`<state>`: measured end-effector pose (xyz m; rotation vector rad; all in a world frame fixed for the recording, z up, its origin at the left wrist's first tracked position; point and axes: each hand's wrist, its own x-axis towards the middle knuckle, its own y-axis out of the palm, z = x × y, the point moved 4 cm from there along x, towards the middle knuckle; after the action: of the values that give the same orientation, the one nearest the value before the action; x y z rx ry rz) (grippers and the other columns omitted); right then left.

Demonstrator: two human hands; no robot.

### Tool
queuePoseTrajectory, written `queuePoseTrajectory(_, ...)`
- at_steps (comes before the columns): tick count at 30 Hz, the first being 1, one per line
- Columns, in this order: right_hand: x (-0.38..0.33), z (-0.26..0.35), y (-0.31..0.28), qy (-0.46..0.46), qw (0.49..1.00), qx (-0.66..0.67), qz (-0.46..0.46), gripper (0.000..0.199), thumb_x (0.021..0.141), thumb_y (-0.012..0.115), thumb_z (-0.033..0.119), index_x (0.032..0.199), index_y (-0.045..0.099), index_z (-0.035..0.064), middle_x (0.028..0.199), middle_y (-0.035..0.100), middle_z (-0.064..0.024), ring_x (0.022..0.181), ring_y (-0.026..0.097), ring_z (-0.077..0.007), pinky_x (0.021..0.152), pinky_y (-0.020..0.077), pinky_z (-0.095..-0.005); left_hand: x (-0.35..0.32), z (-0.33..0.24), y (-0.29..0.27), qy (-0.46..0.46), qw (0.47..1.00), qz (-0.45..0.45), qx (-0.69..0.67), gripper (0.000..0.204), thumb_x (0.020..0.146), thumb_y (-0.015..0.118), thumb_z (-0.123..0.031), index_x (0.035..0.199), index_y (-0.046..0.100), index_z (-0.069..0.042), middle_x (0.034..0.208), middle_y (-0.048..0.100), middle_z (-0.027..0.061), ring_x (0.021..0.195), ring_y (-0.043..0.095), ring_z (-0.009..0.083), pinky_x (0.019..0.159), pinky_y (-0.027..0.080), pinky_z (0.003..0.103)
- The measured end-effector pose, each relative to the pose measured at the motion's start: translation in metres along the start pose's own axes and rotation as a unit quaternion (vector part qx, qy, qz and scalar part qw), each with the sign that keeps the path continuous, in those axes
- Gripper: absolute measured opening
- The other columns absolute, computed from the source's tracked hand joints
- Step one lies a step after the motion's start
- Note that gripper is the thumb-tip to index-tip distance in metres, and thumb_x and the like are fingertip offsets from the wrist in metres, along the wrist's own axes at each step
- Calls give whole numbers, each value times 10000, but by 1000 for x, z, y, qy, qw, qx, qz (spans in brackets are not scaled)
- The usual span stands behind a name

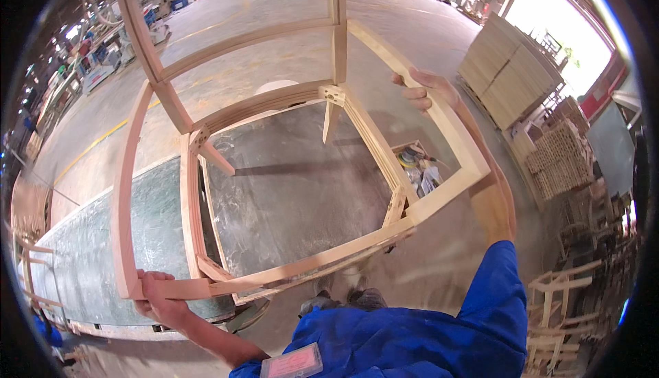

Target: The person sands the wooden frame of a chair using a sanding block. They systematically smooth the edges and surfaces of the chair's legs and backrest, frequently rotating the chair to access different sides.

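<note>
I hold a bare wooden chair frame [274,103] up in the air over a dusty grey workbench [295,192]. My left hand [156,298] grips the frame's near-left corner, where a curved rail meets a side bar. My right hand [422,89] is stretched out and closed around the far right rail. The frame's legs and rails spread away from me, toward the upper left. My blue sleeve [491,295] runs along the right side.
A small box of mixed items [419,168] sits past the bench's right edge. Stacks of wooden panels [508,76] and piled chair frames [563,158] stand at the right. More frames [570,309] lie at lower right. Machines [103,55] line the far left.
</note>
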<state>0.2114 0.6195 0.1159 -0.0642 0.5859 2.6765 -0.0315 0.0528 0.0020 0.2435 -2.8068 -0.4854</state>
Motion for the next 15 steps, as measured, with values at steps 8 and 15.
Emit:
queuePoseTrajectory(8, 91, 9, -85, 18, 1000, -3, 2, 564, 1012, 568, 259, 1455, 350, -12, 1176, 548, -81, 664, 457, -31, 460, 434, -147, 11, 60, 56, -12, 998, 28, -52, 251, 883, 683, -83, 1104, 596, 0, 810, 609, 84, 678, 584, 162, 592, 490, 325)
queuePoseTrajectory(15, 101, 40, -84, -131, 861, -461, -172, 516, 951, 660, 305, 1389, 547, 55, 1110, 655, -83, 878, 618, -128, 744, 535, -276, 45, -15, 95, 196, 978, 47, 56, 835, 986, 229, -598, 1445, 386, 81, 1470, 440, 268, 1417, 361, 383, 1181, 259, 542)
